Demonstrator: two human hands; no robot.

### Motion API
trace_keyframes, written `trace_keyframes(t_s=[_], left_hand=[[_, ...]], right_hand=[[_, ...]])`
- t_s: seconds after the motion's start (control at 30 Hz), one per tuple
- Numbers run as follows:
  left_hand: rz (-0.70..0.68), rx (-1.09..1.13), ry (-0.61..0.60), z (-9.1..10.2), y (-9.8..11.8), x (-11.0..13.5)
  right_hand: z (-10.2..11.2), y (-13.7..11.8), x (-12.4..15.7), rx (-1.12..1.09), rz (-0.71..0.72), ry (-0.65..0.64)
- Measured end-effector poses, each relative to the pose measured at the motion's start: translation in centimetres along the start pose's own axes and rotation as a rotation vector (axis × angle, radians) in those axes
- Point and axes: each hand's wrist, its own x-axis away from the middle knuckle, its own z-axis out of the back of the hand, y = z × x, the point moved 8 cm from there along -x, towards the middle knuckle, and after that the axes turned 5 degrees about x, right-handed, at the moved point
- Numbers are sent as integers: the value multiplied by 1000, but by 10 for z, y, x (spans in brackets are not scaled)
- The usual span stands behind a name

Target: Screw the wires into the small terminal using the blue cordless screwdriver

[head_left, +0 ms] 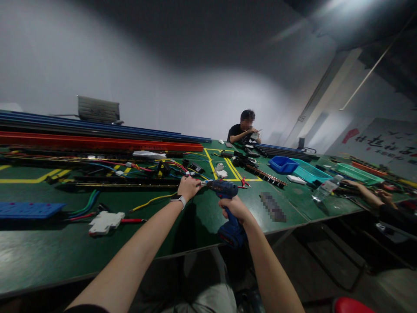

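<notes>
My right hand (237, 209) is wrapped round the handle of a blue cordless drill (233, 228), whose nose points left. At its tip, my left hand (189, 188) has its fingers pressed together, and what they hold is too small to make out. A watch sits on my left wrist. Beside that hand lies the right end of a long black rail (130, 183) with copper-coloured strips. A yellow wire (151, 201) runs along the table just left of my left hand. Red and black wire ends (244, 182) lie beyond the drill.
A white breaker-like module (106, 222) and a blue strip (31, 210) lie at left. Orange (97, 141) and blue rails stretch along the back. Blue (282, 164) and teal trays (309, 170) and a bottle (327, 188) stand right. Co-workers sit opposite and at right.
</notes>
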Motion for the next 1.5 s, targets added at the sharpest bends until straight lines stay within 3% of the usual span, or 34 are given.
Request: trace_keyframes(t_s=[1.1, 1.33, 1.5], left_hand=[[-8, -3, -11, -1, 0, 0], [-31, 20, -20, 2, 2, 1], [-40, 48, -39, 3, 2, 1]], right_hand=[[1, 2, 1, -5, -22, -9], [13, 6, 13, -93, 112, 11], [40, 17, 14, -131, 234, 164]])
